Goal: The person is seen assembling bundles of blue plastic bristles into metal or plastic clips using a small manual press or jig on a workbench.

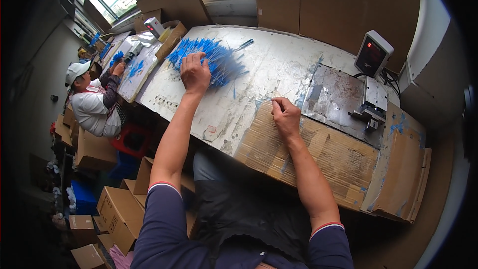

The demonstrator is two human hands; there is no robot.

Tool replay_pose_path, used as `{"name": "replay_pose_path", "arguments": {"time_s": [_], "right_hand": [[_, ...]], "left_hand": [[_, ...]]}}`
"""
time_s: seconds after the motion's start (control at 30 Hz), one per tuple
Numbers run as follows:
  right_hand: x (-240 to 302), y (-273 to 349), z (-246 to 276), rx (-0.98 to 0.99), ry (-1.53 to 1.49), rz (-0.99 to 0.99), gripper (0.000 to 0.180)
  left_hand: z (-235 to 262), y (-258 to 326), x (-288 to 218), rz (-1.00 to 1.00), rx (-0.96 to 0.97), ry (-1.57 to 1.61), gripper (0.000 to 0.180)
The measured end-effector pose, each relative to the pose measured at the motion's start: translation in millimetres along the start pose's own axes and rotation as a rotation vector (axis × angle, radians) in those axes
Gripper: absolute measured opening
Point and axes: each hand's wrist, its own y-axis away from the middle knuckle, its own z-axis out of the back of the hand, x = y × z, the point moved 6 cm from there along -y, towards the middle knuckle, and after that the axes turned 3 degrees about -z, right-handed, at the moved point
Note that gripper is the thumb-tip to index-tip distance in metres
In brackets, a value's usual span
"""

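A loose heap of thin blue strands with pale, clear ends (pixel 221 65) lies on the far left part of the worktable. Above its near side is my left hand (pixel 195 73), back turned up, with bent fingers and a gap between thumb and forefinger; some fingertips are hidden. My right hand (pixel 286 117) is closed in a pinch over the far edge of a flat cardboard sheet (pixel 318 157). Whatever is between its fingertips is too thin to make out. To the right of that hand stands a small metal fixture (pixel 371 104) on a worn metal plate (pixel 333 94).
A box with a red digital display (pixel 373 54) stands behind the fixture, with black cables beside it. A blue-handled tool (pixel 244 44) lies past the heap. Tall cardboard (pixel 343 5) lines the back. At left, a person in a white cap (pixel 92 99) works with blue pieces.
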Motion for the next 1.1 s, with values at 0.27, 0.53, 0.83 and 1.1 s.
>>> {"name": "replay_pose_path", "arguments": {"time_s": [0.27, 0.53, 0.83, 1.1], "right_hand": [[3, -2, -5, 0.008, 0.065, 0.037, 0.013], [5, 0, -7, 0.036, 0.053, -0.004, 0.011], [7, -1, -7, 0.067, 0.074, -0.058, 0.011], [3, -4, -8, 0.072, 0.073, -0.040, 0.012]], "left_hand": [[-6, -33, 112, 0.403, 0.305, 0.078, 0.020], [-10, -38, 159, 0.532, 0.439, 0.244, 0.033], [-44, -46, 61, 0.163, 0.931, 0.028, 0.110], [-61, -49, 39, 0.207, 0.941, -0.143, 0.114]]}}
